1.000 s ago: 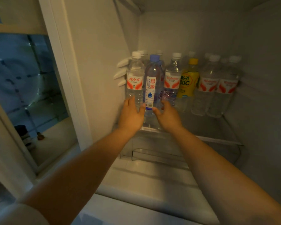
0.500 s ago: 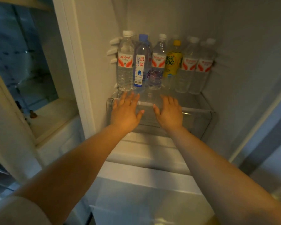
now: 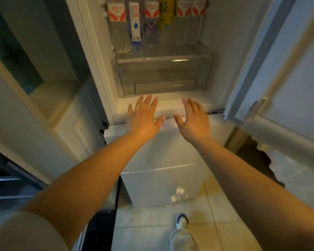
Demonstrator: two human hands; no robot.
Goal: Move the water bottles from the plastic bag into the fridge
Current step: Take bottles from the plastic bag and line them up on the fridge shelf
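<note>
Both hands were bare of any load: the left hand (image 3: 143, 117) and the right hand (image 3: 194, 119) hovered palm-down with fingers straight and spread apart, in front of the open fridge (image 3: 209, 29), over the white ledge below the clear crisper drawer (image 3: 163, 77).

The water bottles (image 3: 117, 24) stood upright in a tight row on the glass shelf (image 3: 163, 57) above that drawer — red-labelled ones, a blue-labelled one (image 3: 135, 22) and a yellow-labelled bottle (image 3: 165, 15) among them; their caps were cut off by the top edge of the view. The plastic bag did not show, so whether any bottles were left in it could not be told.

The likeliest trouble seemed to be the leftmost bottles: they stood close to the shelf's front edge, and a knock from a returning hand, or a hard swing of the fridge door (image 3: 286, 73) at the right, might tip one forward. Packed so closely, one bottle falling could probably push its neighbours over too. Another risk lay underfoot — a shoe (image 3: 181, 221) stood on the tiled floor (image 3: 225, 214) just before the lower compartment door (image 3: 161, 171), so stepping back or bending for the bag might bump that door or the open one.
</note>
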